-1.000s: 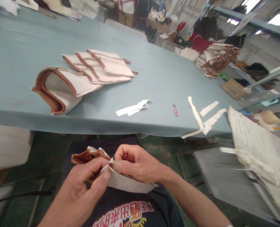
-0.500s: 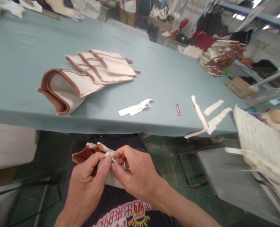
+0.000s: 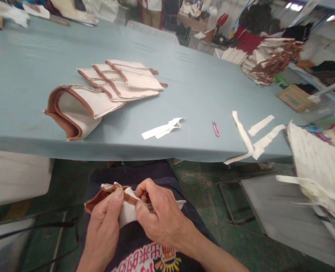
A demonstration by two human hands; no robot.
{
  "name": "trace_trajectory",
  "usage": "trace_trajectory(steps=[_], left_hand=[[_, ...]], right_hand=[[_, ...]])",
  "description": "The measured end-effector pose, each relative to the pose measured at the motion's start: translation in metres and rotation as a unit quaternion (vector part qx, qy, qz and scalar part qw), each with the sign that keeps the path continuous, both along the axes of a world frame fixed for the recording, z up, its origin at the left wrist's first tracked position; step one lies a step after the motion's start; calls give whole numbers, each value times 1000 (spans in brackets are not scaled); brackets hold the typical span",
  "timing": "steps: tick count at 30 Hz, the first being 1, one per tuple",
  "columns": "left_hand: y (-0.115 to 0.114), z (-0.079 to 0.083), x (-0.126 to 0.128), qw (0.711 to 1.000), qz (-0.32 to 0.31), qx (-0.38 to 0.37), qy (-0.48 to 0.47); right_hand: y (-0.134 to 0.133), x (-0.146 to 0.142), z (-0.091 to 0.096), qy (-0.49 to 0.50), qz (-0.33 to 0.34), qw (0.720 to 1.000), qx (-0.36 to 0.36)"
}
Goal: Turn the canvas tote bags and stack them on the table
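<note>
On my lap lies a cream fabric pouch (image 3: 127,214) with brown edging, its brown-lined opening showing at the left. My left hand (image 3: 105,219) is closed on the pouch's brown edge, thumb on top. Just beside it, my right hand (image 3: 160,211) pinches the same edge between thumb and forefinger. A white fold of cloth or tape sticks up between the two hands; I cannot tell which. The right hand hides part of the pouch, whose far corner shows past the knuckles.
Several similar pouches (image 3: 139,81) overlap on the blue-green table (image 3: 195,87), one gaping at the left. White strips (image 3: 161,129), pink thread snips (image 3: 215,129) and more cream strips (image 3: 265,138) lie near the front edge. A brown-and-cream stack (image 3: 269,60) stands at the far right.
My hands have moved slightly apart along the edge, uncovering more of the brown trim and the pouch's front. The pouch sits a little lower in view.
</note>
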State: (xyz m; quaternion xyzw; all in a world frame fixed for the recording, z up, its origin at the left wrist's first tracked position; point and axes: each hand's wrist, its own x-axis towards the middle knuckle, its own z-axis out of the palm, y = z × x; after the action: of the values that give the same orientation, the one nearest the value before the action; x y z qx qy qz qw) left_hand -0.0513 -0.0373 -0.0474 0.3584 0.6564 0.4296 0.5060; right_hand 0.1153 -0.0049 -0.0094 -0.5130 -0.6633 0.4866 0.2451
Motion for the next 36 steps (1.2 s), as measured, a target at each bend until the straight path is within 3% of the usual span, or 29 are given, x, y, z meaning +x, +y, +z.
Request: trace_trajectory(steps=[5,11,14,16,17,22,26,30,36], left_hand=[[-4,16,-3,989,-45,45,136],[6,-2,-17,987,-60,57,137],[18,-10,-25,969,-107,106,194],[24,-12,-24,958,-146,131,208],[25,-12,-21,958,-152,135,203],[26,-11,-5,967,-109,132,189],[35,-19,-8,954,-101,180,217],[52,-24,-11,927,-108,242,267],[81,-14,-10,907,-99,185,364]], right_hand=[[0,-2,-10,11,-6,1000,25],[17,17,-9,38,63,997,3],[53,26,-10,-74,14,995,58],[84,28,-12,-231,-21,966,115],[101,27,-12,-262,-25,956,130],[169,18,-14,-331,21,929,162],[194,14,-23,-357,46,919,160],[203,15,-29,-344,38,927,148],[211,32,-23,-231,-7,969,86]])
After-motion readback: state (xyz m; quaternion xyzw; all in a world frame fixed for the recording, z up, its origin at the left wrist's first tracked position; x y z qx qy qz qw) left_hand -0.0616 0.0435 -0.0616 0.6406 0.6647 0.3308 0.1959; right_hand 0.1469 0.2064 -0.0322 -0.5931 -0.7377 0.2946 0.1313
